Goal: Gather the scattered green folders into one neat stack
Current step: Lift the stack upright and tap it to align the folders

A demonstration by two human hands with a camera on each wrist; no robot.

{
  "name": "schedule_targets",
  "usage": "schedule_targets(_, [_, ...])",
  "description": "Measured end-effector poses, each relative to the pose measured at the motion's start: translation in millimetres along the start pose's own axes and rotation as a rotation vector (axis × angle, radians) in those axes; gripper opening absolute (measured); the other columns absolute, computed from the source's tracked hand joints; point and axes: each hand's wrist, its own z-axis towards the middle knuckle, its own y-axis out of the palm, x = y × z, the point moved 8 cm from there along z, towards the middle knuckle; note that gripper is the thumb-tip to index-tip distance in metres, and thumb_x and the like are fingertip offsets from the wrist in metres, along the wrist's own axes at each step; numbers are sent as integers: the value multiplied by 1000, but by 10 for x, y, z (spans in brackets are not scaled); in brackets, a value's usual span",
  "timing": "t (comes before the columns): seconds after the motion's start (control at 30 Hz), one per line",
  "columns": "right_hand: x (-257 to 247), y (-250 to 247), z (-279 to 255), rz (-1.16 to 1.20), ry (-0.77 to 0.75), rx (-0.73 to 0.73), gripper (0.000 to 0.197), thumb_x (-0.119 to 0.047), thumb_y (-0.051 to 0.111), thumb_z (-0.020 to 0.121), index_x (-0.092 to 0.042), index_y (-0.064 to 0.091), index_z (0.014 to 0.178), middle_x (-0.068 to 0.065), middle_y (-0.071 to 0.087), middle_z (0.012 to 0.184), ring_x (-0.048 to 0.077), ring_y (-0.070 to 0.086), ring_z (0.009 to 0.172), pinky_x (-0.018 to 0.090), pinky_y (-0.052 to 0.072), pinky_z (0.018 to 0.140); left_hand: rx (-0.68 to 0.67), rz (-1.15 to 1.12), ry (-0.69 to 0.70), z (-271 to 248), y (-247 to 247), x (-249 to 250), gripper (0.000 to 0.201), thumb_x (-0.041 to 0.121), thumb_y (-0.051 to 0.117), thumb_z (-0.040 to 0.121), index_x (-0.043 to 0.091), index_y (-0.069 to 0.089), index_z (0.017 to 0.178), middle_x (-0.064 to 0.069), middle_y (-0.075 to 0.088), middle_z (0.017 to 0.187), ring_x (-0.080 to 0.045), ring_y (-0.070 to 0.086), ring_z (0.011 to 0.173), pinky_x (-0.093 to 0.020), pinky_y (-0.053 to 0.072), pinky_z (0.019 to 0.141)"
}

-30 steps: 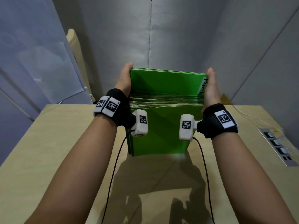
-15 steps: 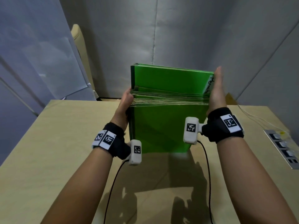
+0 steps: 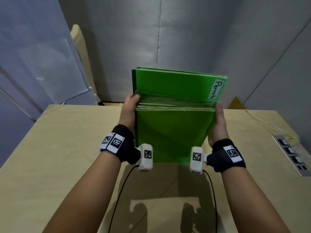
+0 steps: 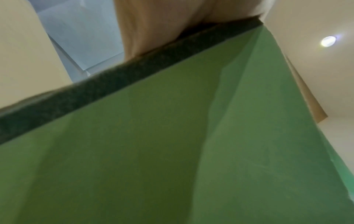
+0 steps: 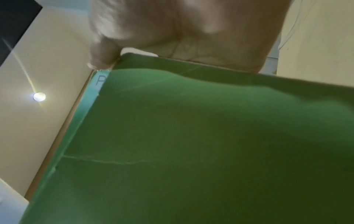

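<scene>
Green folders [image 3: 170, 132] stood on edge on the counter [image 3: 58, 157]
Left hand [image 3: 128, 111] at nine o'clock, fingers [image 3: 134, 96] curled over the edges; right hand [image 3: 218, 125] at three o'clock, fingers straight, pressing the side; tallest folder bears a "Permits" label [image 3: 216, 90].

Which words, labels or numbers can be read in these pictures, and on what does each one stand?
"Permits": white label on the rearmost of the green folders.
"P": the same label's first letter in the right wrist view; the rest is hidden.
Square black-and-white code markers on the wristbands: patterns, no words.
</scene>
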Motion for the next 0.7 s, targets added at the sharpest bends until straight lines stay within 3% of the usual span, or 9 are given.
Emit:
schedule_targets(0.1, [-23, 0, 17, -15, 23, 70, 57, -65, 39, 90, -31, 56, 132, 0, 67, 123, 18, 62, 116, 41, 48, 94, 25, 11, -4, 62, -27, -25, 22, 31, 46, 79, 22, 63, 90, -11, 62, 100, -27, 58, 99, -59, 39, 100])
schedule_targets(0.17, [44, -17, 54, -5, 43, 124, 74, -76, 53, 73, -38, 51, 136, 3, 57, 137, 25, 50, 129, 51, 39, 107, 13, 13, -5, 72, -4, -15, 23, 26, 42, 86, 23, 64, 90, -8, 65, 97, -25, 58, 97, -53, 43, 98])
schedule_targets(0.23, [160, -60, 154, 25, 41, 143, 89, -83, 59, 57, -42, 50, 135, 3, 50, 145, 28, 41, 136, 58, 31, 110, -24, -19, -9, 74, 23, 2, 29, 21, 37, 94, 25, 66, 92, 0, 71, 88, -22, 63, 91, -40, 50, 87])
schedule_targets(0.3, [176, -46, 181, 61, 28, 153, 90, -84, 60, 54, -45, 49, 134, 0, 46, 148, 28, 37, 139, 60, 26, 112, -53, -86, -23, 58, 14, 4, 30, 25, 37, 96, 22, 67, 96, 3, 73, 80, -16, 68, 77, -28, 54, 72])
schedule_targets(0.33, [167, -42, 176, 77, 30, 164, 86, -82, 60, 56, -45, 50, 133, -1, 45, 148, 27, 36, 139, 59, 25, 113, -66, -131, -30, 46, -1, -3, 31, 32, 40, 93, 18, 67, 101, 0, 74, 83, -16, 69, 76, -27, 54, 70])
schedule_targets(0.43, [111, -26, 128, 71, 49, 187, 78, -72, 57, 61, -43, 51, 133, 1, 44, 149, 27, 35, 139, 59, 24, 113, -117, -186, -77, -2, -24, -19, 64, 55, 43, 82, 11, 59, 126, -13, 68, 116, -27, 66, 104, -38, 52, 90])
schedule_targets(0.47, [100, -34, 125, 60, 60, 187, 79, -71, 57, 61, -41, 50, 134, 3, 44, 149, 28, 36, 138, 59, 26, 112, -138, -161, -91, 0, -11, -22, 67, 57, 43, 84, 11, 57, 130, -14, 66, 121, -28, 65, 108, -40, 51, 93])
schedule_targets(0.6, [-21, -4, 218, 44, 76, 107, 71, -69, 57, 74, -31, 54, 134, 8, 59, 133, 30, 53, 124, 53, 40, 105, -122, 15, -123, 75, 49, 2, 45, 43, 46, 95, 12, 60, 123, -10, 71, 106, -23, 69, 92, -32, 55, 78])
schedule_targets(0.7, [94, -63, 318, 18, 155, 137, 95, -83, 67, 51, -40, 52, 134, 3, 52, 142, 29, 45, 132, 59, 30, 111, -67, -5, -158, 129, 50, -26, 32, 38, 44, 97, 13, 63, 105, -6, 71, 84, -18, 69, 70, -24, 56, 61])
